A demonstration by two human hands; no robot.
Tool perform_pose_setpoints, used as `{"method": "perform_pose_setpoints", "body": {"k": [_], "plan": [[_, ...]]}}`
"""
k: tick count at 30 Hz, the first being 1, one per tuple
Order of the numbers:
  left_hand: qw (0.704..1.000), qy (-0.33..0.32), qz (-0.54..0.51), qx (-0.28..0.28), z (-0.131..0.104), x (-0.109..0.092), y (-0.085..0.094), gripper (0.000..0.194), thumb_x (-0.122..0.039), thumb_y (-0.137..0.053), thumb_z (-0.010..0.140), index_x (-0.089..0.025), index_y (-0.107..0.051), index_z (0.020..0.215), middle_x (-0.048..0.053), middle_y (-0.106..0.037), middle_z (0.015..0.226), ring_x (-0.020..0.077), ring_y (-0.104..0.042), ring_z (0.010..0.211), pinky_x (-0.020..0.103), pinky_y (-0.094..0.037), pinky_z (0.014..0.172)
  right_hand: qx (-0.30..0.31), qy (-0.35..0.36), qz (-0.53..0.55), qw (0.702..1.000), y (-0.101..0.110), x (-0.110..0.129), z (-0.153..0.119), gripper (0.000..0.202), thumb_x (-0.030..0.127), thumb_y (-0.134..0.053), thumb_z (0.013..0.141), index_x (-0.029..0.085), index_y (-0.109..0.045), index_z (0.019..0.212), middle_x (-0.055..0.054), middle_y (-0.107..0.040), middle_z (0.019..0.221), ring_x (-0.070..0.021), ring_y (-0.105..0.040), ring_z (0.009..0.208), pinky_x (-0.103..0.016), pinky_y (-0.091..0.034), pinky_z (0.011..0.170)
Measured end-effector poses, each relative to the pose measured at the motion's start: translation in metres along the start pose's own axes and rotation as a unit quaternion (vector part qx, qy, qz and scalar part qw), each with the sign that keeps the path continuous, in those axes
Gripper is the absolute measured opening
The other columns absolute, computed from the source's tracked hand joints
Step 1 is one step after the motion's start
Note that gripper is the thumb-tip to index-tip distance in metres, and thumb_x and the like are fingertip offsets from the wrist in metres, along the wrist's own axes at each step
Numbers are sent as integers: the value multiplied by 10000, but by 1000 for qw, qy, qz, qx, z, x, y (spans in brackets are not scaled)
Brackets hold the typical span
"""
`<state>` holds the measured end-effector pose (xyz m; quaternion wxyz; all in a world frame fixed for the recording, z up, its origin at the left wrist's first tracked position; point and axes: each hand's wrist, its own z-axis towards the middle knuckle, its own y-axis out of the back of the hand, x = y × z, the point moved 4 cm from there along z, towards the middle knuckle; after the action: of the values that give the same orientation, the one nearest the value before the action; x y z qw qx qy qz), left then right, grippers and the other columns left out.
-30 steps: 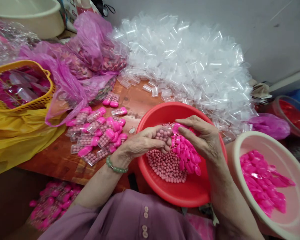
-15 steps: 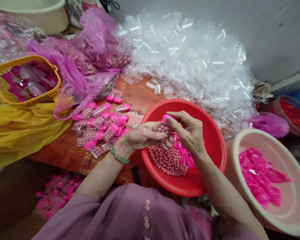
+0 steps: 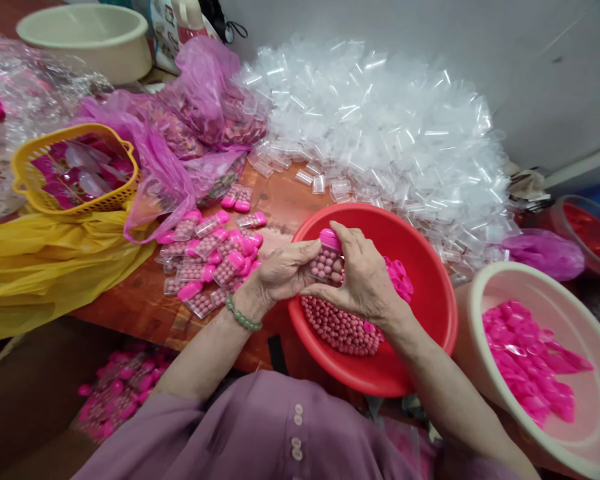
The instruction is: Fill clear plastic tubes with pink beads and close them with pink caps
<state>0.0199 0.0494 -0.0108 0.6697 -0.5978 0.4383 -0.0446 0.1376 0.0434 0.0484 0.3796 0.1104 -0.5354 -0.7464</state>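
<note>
Over the red basin (image 3: pixel 430 300) my two hands hold a small clear container (image 3: pixel 324 263) full of round pinkish-brown balls, with a bright pink cap (image 3: pixel 330 239) on its top. My left hand (image 3: pixel 283 270) grips its left side, the thumb against the front. My right hand (image 3: pixel 367 273) is wrapped round its right side, index finger at the cap and thumb below. Loose balls (image 3: pixel 337 327) and pink caps (image 3: pixel 399 279) lie in the basin beneath. To the left of my left hand, several filled, pink-capped containers (image 3: pixel 205 260) are piled on the table.
A large heap of clear empty containers (image 3: pixel 380 120) covers the back of the table. Pink caps fill part of a white tub (image 3: pixel 480 320) at right. A yellow basket (image 3: pixel 77 210), purple bags (image 3: pixel 153 167) and a yellow bag (image 3: pixel 45 273) are at left.
My right hand has shifted from pinching the cap at the top to wrapping round the container's side, thumb below. The container stands more upright. The whole view has shifted slightly.
</note>
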Motion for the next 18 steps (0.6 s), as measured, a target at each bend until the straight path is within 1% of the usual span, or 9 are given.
{"method": "perform_pose_setpoints", "body": {"k": [3, 7, 12, 16, 18], "plan": [[1000, -12, 17, 3, 1, 1, -2, 216, -298, -622, 879, -90, -671, 912, 109, -698, 858, 182, -670, 841, 269, -515, 746, -38, 6, -39, 998, -2, 2, -1, 811, 562, -670, 772, 141, -362, 1393, -215, -633, 1170, -367, -607, 1011, -513, -485, 821], [999, -27, 29, 8, 4, 1, -7, 221, -313, -652, 858, -96, -682, 877, 90, -702, 836, 155, -653, 788, 258, -505, 745, -88, 14, -44, 995, 0, 2, -2, 735, 494, -681, 755, 149, -395, 1337, -194, -651, 1087, -339, -623, 963, -472, -478, 798], [999, -34, 33, 5, 6, 1, -10, 248, -342, -661, 852, -97, -690, 885, 82, -692, 814, 157, -644, 777, 277, -499, 766, -96, 22, -38, 994, 1, -1, -3, 699, 431, -666, 747, 180, -395, 1339, -159, -657, 1077, -322, -625, 938, -471, -450, 826], [999, -29, 32, 15, 6, 2, -9, 259, -354, -665, 849, -97, -693, 865, 76, -682, 762, 147, -635, 731, 272, -498, 748, -100, 28, -42, 994, 1, -2, -4, 704, 434, -663, 742, 197, -392, 1347, -137, -665, 1055, -302, -624, 898, -463, -441, 829], [999, -25, 35, 21, 6, 3, -8, 264, -361, -659, 853, -99, -693, 850, 79, -683, 752, 156, -642, 739, 279, -501, 745, -104, 31, -43, 993, 2, -2, -4, 699, 440, -661, 745, 208, -394, 1347, -123, -667, 1029, -292, -622, 880, -459, -440, 822]]}}
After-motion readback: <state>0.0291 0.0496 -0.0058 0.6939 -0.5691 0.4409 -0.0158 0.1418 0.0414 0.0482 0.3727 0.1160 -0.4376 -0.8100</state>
